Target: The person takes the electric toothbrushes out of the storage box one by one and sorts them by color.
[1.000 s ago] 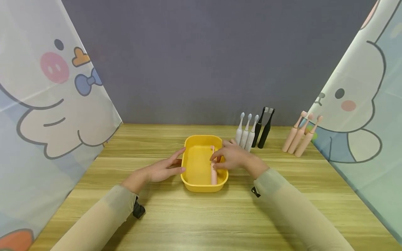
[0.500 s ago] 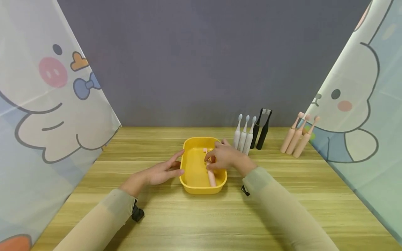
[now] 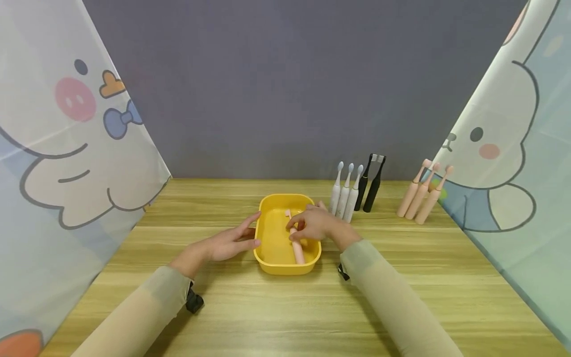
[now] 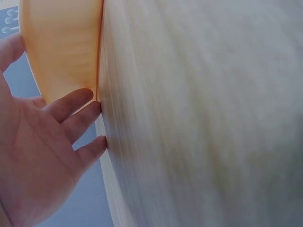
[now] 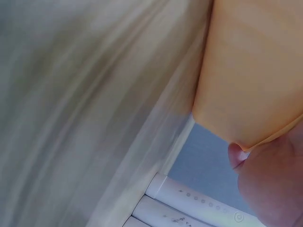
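Note:
A yellow basin (image 3: pixel 271 233) stands on the wood-grain table. Inside it lies a pink electric toothbrush (image 3: pixel 298 254), slanting, its head toward the back. My right hand (image 3: pixel 315 223) reaches over the basin's right rim and pinches the toothbrush handle between thumb and fingers, covering its middle. In the right wrist view, part of that hand (image 5: pixel 274 184) shows at the basin's rim; the toothbrush is hidden behind the wall. My left hand (image 3: pixel 225 244) touches the basin's left side with extended fingers. The left wrist view shows its palm (image 4: pixel 40 142) facing the orange-looking wall.
Just right of the basin stand three white electric toothbrushes (image 3: pixel 344 198), with two black ones (image 3: pixel 374 191) behind them. Three pink electric toothbrushes (image 3: pixel 419 199) stand farther right. A grey panel (image 3: pixel 276 89) closes the back, and cartoon-printed cloths (image 3: pixel 495 148) flank the table.
My right hand has shifted left with the pink toothbrush, which has gone from nearly straight along the right wall to a slant closer to the middle. The left hand stays at the basin.

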The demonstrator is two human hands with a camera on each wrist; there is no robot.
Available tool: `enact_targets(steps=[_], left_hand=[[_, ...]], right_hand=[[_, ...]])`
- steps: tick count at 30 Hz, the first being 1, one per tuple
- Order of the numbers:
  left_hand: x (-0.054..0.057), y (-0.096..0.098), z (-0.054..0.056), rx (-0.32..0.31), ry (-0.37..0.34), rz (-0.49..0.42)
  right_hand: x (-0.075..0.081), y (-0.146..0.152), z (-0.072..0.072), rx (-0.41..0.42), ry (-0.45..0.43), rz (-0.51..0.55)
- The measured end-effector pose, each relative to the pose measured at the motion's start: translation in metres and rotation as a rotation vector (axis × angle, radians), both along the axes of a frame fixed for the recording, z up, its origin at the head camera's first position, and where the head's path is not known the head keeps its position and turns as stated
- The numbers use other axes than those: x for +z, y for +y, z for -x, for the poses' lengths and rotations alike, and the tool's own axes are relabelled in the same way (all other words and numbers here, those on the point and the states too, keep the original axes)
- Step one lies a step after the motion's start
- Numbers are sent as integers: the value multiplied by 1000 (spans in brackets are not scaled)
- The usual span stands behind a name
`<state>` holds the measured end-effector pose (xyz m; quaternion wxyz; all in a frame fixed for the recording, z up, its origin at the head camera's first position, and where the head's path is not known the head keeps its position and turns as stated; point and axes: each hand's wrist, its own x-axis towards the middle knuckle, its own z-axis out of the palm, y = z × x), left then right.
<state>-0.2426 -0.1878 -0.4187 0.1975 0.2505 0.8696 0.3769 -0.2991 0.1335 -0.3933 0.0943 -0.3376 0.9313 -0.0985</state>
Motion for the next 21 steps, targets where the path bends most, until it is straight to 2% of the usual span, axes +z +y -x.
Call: enact_targets(steps=[11,21], left_hand=[[1,1,-1,-13,-1,-9],[0,0,0,-13,8,-1]], right_hand=[[0,-3,-2,-23,-9,-29],[-2,-2,-1,-30,-19,33]])
